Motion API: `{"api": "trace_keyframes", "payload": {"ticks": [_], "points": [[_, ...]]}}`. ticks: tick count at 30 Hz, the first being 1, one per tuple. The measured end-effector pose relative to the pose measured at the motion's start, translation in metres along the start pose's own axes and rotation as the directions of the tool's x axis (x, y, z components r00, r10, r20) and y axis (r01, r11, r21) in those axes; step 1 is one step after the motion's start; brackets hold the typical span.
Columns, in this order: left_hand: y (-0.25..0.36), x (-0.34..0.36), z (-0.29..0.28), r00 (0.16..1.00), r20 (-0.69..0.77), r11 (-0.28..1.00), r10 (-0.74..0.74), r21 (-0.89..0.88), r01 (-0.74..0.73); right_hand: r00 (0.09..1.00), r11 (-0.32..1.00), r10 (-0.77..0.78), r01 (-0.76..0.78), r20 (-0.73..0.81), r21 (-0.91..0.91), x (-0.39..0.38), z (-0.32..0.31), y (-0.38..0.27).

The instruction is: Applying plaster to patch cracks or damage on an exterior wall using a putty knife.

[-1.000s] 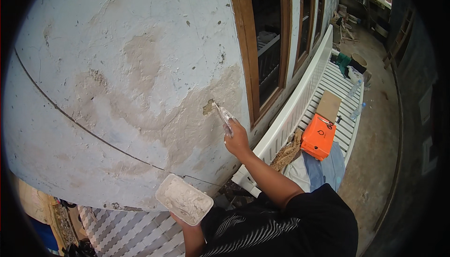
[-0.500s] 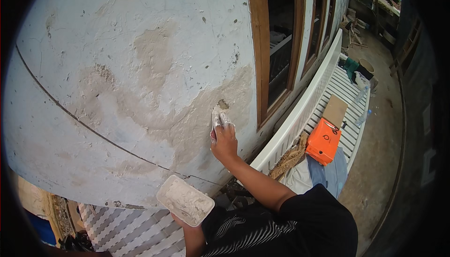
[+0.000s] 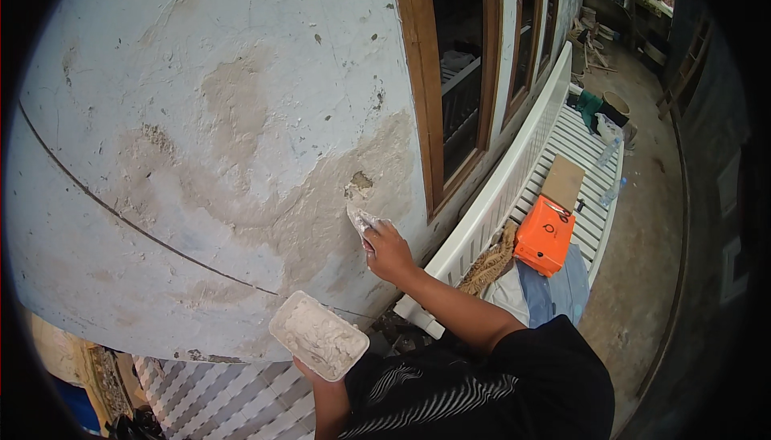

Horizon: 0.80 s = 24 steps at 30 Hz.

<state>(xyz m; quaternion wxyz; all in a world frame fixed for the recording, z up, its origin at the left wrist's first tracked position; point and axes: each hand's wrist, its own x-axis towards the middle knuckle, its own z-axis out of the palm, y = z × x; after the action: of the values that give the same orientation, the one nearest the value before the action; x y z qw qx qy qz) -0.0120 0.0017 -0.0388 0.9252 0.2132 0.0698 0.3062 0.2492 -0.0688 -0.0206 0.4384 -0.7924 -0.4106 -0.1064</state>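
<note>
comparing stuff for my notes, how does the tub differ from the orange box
The tub is off-white; the orange box is bright orange. The tub is in the left hand; the orange box lies on the white bench. Both look roughly rectangular.

The right forearm, bare, slants up and leftward from the covered upper arm, its wrist roughly in line with it. The right hand presents its back to the viewer, the fingers curled in a grip. The left forearm, also bare, rises nearly upright from the lower edge. The left hand lies lower and farther left, mostly hidden; the bend of its fingers cannot be made out.
</note>
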Motion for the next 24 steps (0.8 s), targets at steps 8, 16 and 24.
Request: {"api": "trace_keyframes", "payload": {"ticks": [8, 16, 24], "points": [[-0.003, -0.009, 0.004, 0.999, -0.026, 0.999, 0.047, -0.018, -0.047, 0.969, 0.988, 0.060, -0.025, -0.238, 0.150, -0.002, -0.018, 0.010], [0.006, -0.015, -0.017, 0.994, -0.070, 0.996, 0.086, 0.043, -0.083, 0.972, 0.980, 0.059, -0.013, -0.226, 0.200, 0.023, 0.044, -0.036], [0.013, -0.010, -0.010, 0.996, -0.072, 0.998, 0.060, -0.007, -0.061, 0.999, 0.969, 0.033, -0.030, -0.006, 0.245, -0.028, 0.062, -0.038]]}}
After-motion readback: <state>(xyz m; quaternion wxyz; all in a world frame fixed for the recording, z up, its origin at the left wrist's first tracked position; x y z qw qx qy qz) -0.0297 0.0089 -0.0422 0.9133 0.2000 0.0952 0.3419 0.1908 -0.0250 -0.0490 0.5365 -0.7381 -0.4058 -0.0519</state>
